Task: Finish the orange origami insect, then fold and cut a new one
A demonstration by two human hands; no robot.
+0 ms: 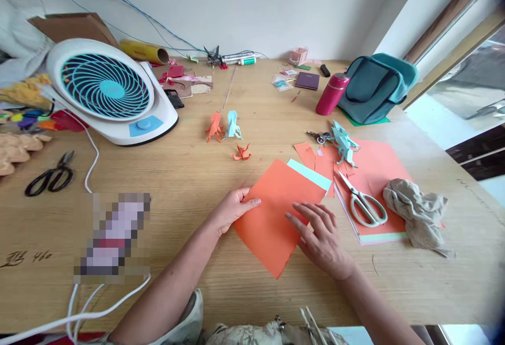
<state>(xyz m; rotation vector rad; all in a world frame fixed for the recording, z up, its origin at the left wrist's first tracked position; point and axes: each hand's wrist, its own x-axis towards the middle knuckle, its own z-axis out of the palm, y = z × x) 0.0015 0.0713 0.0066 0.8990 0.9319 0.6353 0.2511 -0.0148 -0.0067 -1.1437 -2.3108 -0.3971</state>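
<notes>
An orange sheet of paper (276, 203) is held at its left corner by my left hand (232, 209), thumb on top and fingers underneath. My right hand (319, 232) hovers over or rests on the sheet's right side, fingers spread; I cannot tell if they touch. A light-blue paper (310, 175) shows from under the far edge. Beyond the sheet are a small orange origami piece (241, 152), an orange folded figure (214, 127) and a light-blue one (232, 125). To the right, white-handled scissors (363, 205) lie on a stack of coloured paper (384, 163).
At the left stand a white fan (112, 90), black scissors (51, 176) and a blurred-out device (114, 234) with white cables. On the right are a blue origami figure (344, 144), a grey cloth (414, 208), a pink bottle (332, 94) and a teal bag (374, 90).
</notes>
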